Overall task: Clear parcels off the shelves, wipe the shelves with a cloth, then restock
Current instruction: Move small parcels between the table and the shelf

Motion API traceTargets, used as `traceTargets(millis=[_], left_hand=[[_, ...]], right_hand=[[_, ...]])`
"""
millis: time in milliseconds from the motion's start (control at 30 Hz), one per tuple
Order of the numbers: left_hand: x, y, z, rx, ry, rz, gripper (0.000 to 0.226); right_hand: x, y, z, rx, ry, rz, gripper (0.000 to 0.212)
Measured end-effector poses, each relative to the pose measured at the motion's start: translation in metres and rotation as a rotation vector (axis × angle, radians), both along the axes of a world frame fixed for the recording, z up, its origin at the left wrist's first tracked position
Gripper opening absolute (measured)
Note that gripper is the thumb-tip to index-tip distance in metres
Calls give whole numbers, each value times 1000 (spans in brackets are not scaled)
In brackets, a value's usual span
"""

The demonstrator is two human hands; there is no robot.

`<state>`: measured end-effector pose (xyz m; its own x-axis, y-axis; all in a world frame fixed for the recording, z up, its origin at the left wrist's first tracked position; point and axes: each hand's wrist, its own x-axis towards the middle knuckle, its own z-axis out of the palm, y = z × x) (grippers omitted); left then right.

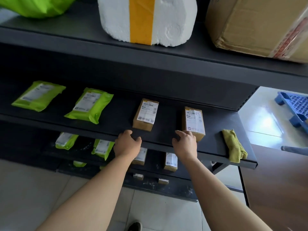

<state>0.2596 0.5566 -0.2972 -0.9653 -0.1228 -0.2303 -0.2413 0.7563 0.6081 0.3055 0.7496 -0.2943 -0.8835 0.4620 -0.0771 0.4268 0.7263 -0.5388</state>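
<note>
Green mailers (89, 105); brown boxes (145, 115); yellow cloth (234, 145).

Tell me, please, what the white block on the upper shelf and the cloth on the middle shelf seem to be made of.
White block: likely expanded polystyrene foam, matte, with a grainy, dented surface. Cloth: probably terry or microfibre, fuzzy and matte, lying in limp folds.

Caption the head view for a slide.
Right hand touches a cardboard parcel on the shelf; left hand rests at its edge, cloth nearby.
</note>
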Motion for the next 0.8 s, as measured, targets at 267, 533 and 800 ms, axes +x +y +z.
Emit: traceTargets(millis=[267, 533, 800], left_hand=[[55, -58, -10, 166, 13, 131, 31], [76, -143, -35, 202, -26, 302, 27], [52, -243, -70, 233, -83, 314, 29]], right_hand=[[29, -58, -14, -77, -3, 171, 39], [32, -137, -25, -182, -119, 329, 26], [0, -246, -52, -225, -154, 357, 28]])
